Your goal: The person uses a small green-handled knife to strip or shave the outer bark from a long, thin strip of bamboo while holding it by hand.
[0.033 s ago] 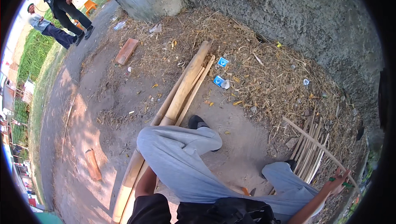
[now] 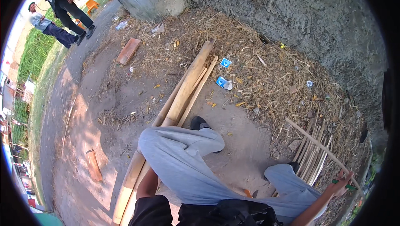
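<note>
At the lower right my right hand [image 2: 342,183] is closed around a long thin bamboo strip [image 2: 318,142], which slants up and left from my fingers. Something green [image 2: 351,187] shows at the same hand, too small to name. Below the strip, beside my right shoe, lies a fan of split bamboo strips [image 2: 312,151] on the ground. My left forearm [image 2: 147,185] reaches down by my left knee, with the hand hidden behind the leg. Long bamboo poles [image 2: 185,88] run under that leg, and a narrower split piece [image 2: 200,88] lies alongside them.
A rough concrete wall [image 2: 287,13] closes off the far right, with dry straw [image 2: 266,88] at its foot. A brick [image 2: 128,51] and a short wooden piece [image 2: 94,166] lie to the left. Two people [image 2: 66,7] stand on the path at the far left.
</note>
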### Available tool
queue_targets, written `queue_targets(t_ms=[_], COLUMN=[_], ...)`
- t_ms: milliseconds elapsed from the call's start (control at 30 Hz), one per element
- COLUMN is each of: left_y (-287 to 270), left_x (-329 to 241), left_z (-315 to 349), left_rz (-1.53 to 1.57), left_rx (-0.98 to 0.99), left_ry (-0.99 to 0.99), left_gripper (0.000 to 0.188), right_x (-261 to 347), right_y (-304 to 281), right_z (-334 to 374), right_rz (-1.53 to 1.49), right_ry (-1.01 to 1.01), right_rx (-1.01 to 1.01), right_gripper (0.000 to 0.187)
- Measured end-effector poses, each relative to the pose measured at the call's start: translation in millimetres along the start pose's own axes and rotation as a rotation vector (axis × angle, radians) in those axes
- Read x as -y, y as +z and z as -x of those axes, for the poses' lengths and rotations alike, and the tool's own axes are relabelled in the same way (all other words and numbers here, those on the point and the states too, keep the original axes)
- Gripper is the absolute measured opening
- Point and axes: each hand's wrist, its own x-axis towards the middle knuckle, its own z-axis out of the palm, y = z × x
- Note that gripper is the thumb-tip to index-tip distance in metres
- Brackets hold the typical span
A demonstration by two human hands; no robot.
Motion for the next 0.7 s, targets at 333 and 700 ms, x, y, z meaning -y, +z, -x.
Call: queue_targets(t_ms=[333, 700], left_y=[-0.8, 4.7], left_x=[13.4, 21.1], left_z=[12.2, 18.5], left_rz=[-0.008, -0.041], left_rx=[0.002, 0.012], left_ry=[0.005, 0.0], left_gripper=[0.048, 0.053], right_x=[3.0, -31.8], right_y=[8.1, -20.2], right_z=[7.1, -30.5], right_rz=[0.068, 0.067], right_ry=[-0.029, -0.031], right_rx=[0.02, 0.085], right_gripper=[0.043, 0.051])
